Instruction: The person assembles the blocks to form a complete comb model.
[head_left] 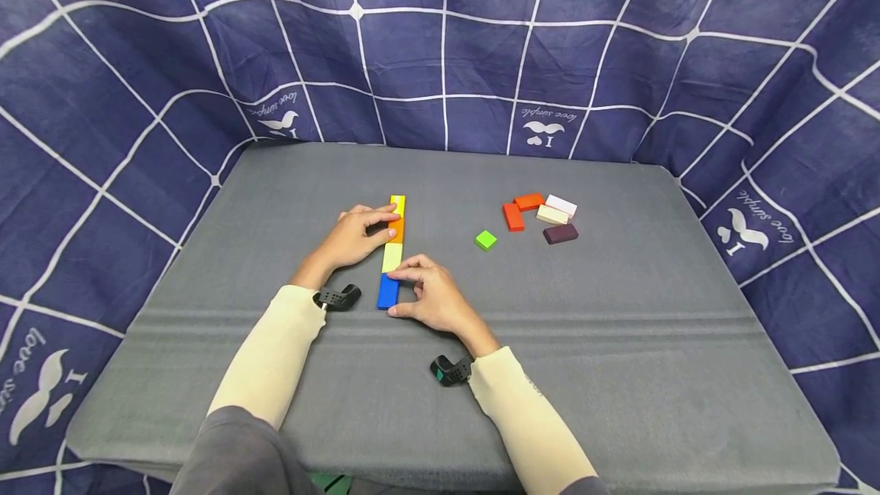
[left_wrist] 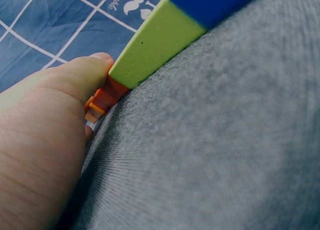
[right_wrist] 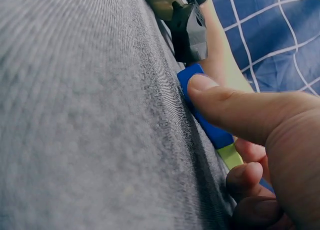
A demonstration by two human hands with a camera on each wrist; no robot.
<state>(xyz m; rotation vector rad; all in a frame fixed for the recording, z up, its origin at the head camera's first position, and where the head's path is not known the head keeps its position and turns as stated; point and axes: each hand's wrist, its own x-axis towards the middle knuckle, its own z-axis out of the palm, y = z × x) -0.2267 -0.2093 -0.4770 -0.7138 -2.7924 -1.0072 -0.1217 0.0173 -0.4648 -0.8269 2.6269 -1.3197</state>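
A straight row of rectangular blocks lies on the grey table, end to end. From far to near run a yellow block (head_left: 398,203), an orange block (head_left: 396,230), a pale yellow-green block (head_left: 393,257) and a blue block (head_left: 388,291). My left hand (head_left: 352,237) comes from the left and holds the orange block between thumb and fingers, a fingertip lying near its seam with the yellow one. From the right, my right hand (head_left: 435,295) grips the blue block, thumb at its near end and fingers at its far end. In the right wrist view the thumb (right_wrist: 202,84) presses the blue block.
Right of the row lies a small green block (head_left: 486,241). Farther right, two red-orange blocks (head_left: 513,217), a white block (head_left: 561,205), a cream block (head_left: 552,215) and a dark maroon block (head_left: 561,234) form a loose group. A blue gridded cloth (head_left: 481,52) hangs around the table (head_left: 619,342).
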